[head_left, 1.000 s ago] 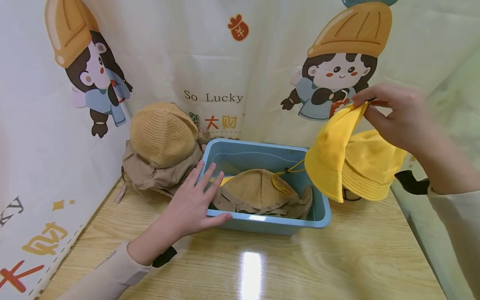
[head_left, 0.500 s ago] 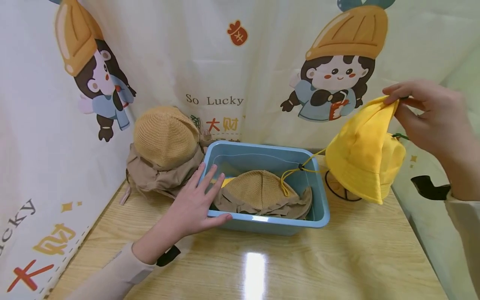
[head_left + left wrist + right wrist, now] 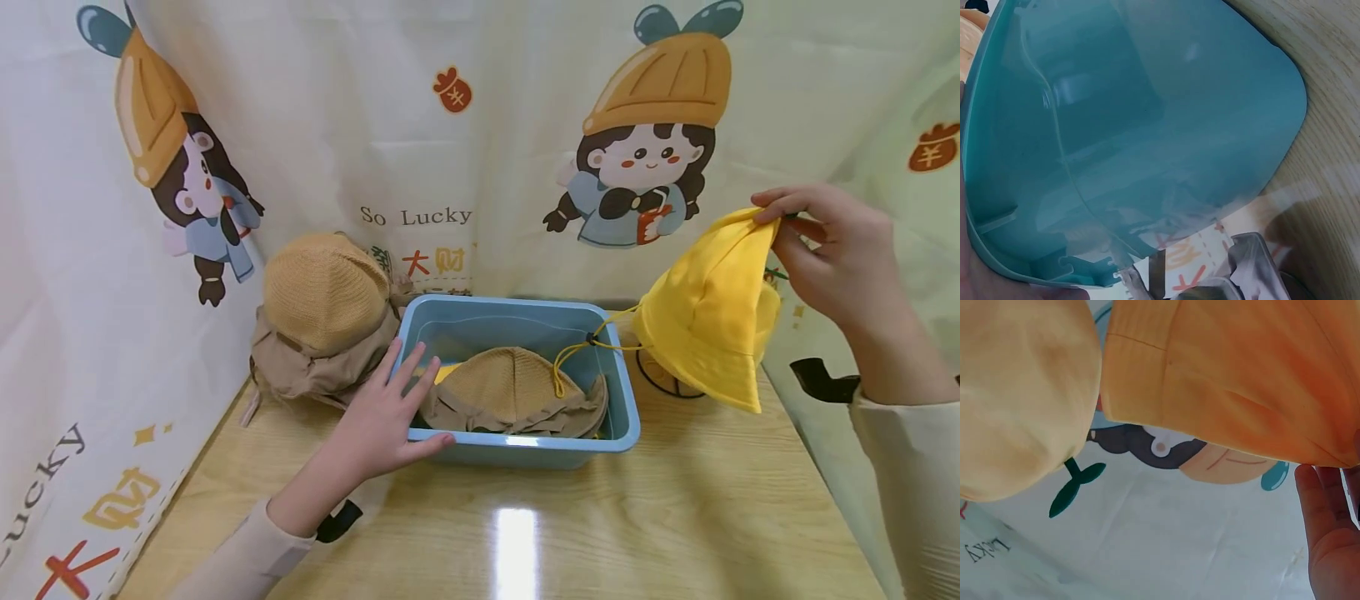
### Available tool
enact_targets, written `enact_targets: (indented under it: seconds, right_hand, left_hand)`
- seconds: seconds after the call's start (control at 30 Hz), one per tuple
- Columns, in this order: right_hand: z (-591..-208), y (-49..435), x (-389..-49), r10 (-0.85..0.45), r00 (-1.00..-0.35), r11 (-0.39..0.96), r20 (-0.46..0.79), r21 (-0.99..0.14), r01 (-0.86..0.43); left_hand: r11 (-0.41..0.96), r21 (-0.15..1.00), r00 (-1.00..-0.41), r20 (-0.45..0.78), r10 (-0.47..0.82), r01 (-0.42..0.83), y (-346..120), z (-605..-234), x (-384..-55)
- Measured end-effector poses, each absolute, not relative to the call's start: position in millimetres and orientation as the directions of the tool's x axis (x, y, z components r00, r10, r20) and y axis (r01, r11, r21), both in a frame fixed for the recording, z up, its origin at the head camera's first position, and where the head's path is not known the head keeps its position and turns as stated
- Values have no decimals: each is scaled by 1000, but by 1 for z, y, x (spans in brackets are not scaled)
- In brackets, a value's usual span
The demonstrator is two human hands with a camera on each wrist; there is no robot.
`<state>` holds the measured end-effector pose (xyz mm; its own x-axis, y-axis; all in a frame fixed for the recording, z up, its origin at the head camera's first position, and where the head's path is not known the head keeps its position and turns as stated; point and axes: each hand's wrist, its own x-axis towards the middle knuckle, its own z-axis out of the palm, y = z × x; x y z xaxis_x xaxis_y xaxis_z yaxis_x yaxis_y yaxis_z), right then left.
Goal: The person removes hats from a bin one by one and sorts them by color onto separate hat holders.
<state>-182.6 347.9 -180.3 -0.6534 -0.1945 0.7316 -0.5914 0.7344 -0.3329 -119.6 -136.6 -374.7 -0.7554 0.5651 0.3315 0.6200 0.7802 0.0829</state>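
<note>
My right hand (image 3: 836, 250) pinches a yellow bucket hat (image 3: 708, 308) by the top of its crown, and the hat hangs tilted right of the blue bin (image 3: 517, 458). Its yellow cord (image 3: 577, 354) trails over the bin's rim. Fingers spread, my left hand (image 3: 382, 417) rests on the bin's left front corner. Inside the bin lies a tan knitted hat (image 3: 510, 383) with a brown brim; a bit of yellow (image 3: 447, 372) shows behind it. In the right wrist view, a second yellow hat (image 3: 1022, 394) with a green sprout (image 3: 1075, 484) sits beside the held one.
Left of the bin, another tan knitted hat (image 3: 322, 292) with a brown brim stands against the printed cloth backdrop (image 3: 510, 167). A black wire base (image 3: 667, 383) shows under the yellow hats. Everything stands on a wooden table (image 3: 637, 517).
My right hand has moved right with the yellow bucket hat, away from over the bin's right rim, now largely covering the second yellow hat. My left hand stays on the bin. The head view has shifted slightly.
</note>
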Motion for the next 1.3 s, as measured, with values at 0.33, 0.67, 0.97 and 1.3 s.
enact_targets:
  seconds: [0.33,0.67,0.97,1.3]
  right_hand:
    - [-164,356,-182,-131,-676,753,725,-371,-544]
    - [-164,363,-169,-102,-694,765,713,-390,-513]
    - [-173,354,-178,-189,-670,749,718,-336,-571]
    - [-180,331,-184,-243,-647,705,723,-326,-629]
  left_hand:
    - [779,104,-759,339,556,618,-139,-377,-115]
    - [740,184,-752,313,580,647,-129,-370,-125]
    - [604,238,-649,275,710,761,-110,-290,-140]
    - [388,421,-506,218,834,820,-22,-220,-190]
